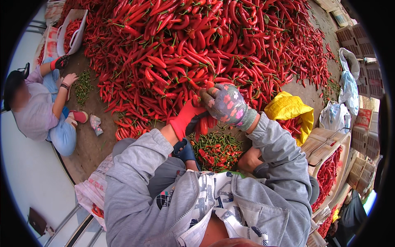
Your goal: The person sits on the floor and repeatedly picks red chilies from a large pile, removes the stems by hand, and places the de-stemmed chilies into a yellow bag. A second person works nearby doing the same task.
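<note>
A huge heap of red chili peppers rises in front of me. My left hand, in a red glove with a black palm, is closed around a bunch of red chili peppers whose ends hang below it. Against it, at the top of the bunch, my right hand wears a grey glove with a flower print. Its fingers are curled at the stem end of one chili; whether they pinch the stem is hidden. Green stems with scattered red pieces lie in a pile between my feet.
A yellow woven sack of chilies stands at my right, beside a plastic crate of chilies. Plastic bags and stacked crates line the right. Another person sits at the left near a white tub. A pink-white sack lies at my left.
</note>
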Action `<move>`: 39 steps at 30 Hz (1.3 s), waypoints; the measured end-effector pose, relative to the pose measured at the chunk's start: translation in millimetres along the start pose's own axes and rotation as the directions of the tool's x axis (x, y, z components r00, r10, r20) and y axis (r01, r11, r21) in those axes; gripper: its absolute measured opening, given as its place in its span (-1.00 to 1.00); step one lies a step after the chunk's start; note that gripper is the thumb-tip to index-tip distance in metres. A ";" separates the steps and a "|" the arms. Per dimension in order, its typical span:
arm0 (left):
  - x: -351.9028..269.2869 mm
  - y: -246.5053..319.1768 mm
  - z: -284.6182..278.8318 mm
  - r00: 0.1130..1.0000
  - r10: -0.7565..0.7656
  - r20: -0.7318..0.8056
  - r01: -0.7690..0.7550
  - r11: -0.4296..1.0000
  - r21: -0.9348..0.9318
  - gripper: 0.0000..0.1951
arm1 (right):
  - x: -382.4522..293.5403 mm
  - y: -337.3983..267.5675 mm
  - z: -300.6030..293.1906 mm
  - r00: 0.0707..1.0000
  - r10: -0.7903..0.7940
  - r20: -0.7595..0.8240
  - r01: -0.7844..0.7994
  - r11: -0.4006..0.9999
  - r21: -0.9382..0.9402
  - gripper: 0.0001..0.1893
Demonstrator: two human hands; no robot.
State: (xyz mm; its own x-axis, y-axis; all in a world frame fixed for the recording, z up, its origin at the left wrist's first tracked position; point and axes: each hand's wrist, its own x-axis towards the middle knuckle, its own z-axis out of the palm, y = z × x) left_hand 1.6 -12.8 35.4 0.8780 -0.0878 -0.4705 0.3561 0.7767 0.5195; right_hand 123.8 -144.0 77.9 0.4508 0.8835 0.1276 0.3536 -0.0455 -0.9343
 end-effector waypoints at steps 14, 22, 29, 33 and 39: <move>-12.5 26.9 19.6 0.989 -0.141 -0.037 0.146 0.949 0.279 -0.71 | 3.2 -35.9 -62.1 0.993 -0.097 0.061 0.115 0.864 -0.490 -0.83; -5.8 37.4 7.3 0.962 0.134 -0.237 -0.060 0.954 0.294 -0.71 | -20.2 -7.2 -81.1 0.818 0.417 0.395 -0.223 0.865 -0.450 -0.67; 3.5 22.8 -5.3 0.944 0.112 -0.310 -0.065 0.985 0.158 -0.69 | 74.4 92.3 -34.4 0.967 0.127 -0.219 -0.251 0.599 -0.760 -0.58; 6.5 21.0 -10.3 0.946 0.093 -0.311 -0.065 0.993 0.100 -0.69 | 94.2 108.7 -15.2 0.947 0.270 -0.175 -0.299 0.533 -0.792 -0.64; 7.5 20.9 -17.1 0.979 0.069 -0.190 -0.076 0.997 -0.028 -0.55 | 70.6 107.6 -37.8 0.909 0.347 -0.230 -0.416 0.713 -0.565 -0.73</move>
State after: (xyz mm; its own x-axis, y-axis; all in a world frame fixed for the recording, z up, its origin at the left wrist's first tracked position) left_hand 10.2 13.4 30.5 0.8237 0.0859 -0.5604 0.2794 0.7985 0.5332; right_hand 224.6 -104.1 -1.0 0.7214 0.6799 -0.1318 0.5280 -0.6631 -0.5306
